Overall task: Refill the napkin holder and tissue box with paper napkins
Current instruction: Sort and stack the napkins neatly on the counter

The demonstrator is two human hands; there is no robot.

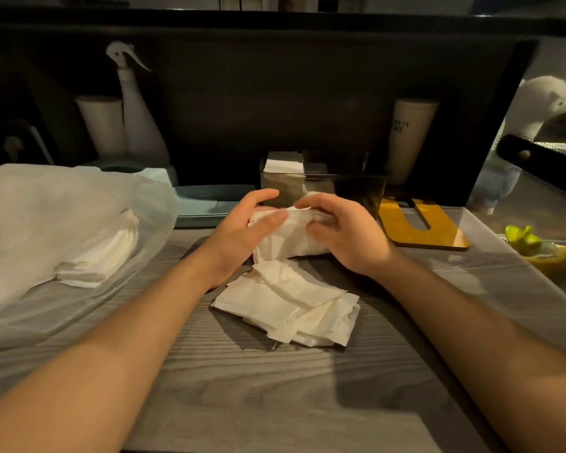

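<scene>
Your left hand [242,230] and right hand [343,233] both grip a soft white bundle of paper napkins [286,237] mid-frame. Next, I think, slide it into the clear dark napkin holder [350,188] just behind.

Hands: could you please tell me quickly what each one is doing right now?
Left hand: fingers curled round the napkin bundle.
Right hand: gripping the same bundle.

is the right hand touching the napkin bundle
Touching: the head view shows the right hand with fingers curled onto the napkin bundle.
</scene>
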